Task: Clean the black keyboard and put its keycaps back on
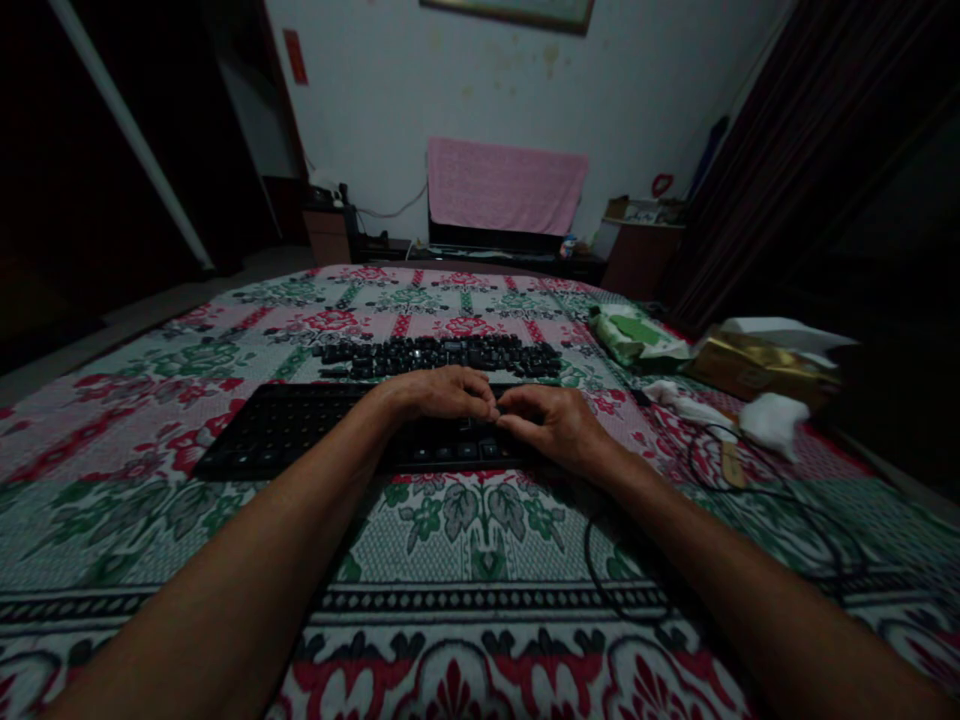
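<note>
A black keyboard (pixel 259 430) lies across the patterned bedspread in front of me; many of its key positions on the left are bare of caps, while a few caps sit along its near edge. Over its right half, my left hand (pixel 448 392) is closed, its fingertips pinched together. Facing it, my right hand (pixel 556 424) pinches with thumb and forefinger, nearly touching the left fingertips. Anything between the fingers is too small and dark to make out. Just beyond the keyboard, loose black keycaps (pixel 450 352) are spread in a wide heap.
To the right lie a green-and-white tissue pack (pixel 637 335), a gold tissue box (pixel 761 365), crumpled white tissue (pixel 776 420) and a small tan object (pixel 731 465). A black cable (pixel 596 560) curls beneath my right forearm. A pink cloth (pixel 506 185) covers a screen by the wall.
</note>
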Demonstrator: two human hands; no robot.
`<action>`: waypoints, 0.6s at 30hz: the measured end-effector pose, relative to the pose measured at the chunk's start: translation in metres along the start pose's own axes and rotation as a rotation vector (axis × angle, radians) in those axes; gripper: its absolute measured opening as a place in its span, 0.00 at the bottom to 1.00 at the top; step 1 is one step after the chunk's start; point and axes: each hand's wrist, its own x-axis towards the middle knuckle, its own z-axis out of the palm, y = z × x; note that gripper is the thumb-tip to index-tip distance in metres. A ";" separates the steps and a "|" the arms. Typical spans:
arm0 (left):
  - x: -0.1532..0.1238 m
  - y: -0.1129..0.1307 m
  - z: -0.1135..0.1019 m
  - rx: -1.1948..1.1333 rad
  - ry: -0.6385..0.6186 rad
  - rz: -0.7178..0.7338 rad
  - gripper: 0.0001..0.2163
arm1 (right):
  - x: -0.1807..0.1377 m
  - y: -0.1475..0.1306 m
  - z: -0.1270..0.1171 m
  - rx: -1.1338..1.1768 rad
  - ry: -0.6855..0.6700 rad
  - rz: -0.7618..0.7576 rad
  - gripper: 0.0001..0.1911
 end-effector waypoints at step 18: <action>-0.002 0.016 -0.001 0.150 0.026 -0.114 0.11 | -0.006 -0.001 -0.023 0.094 -0.329 0.108 0.10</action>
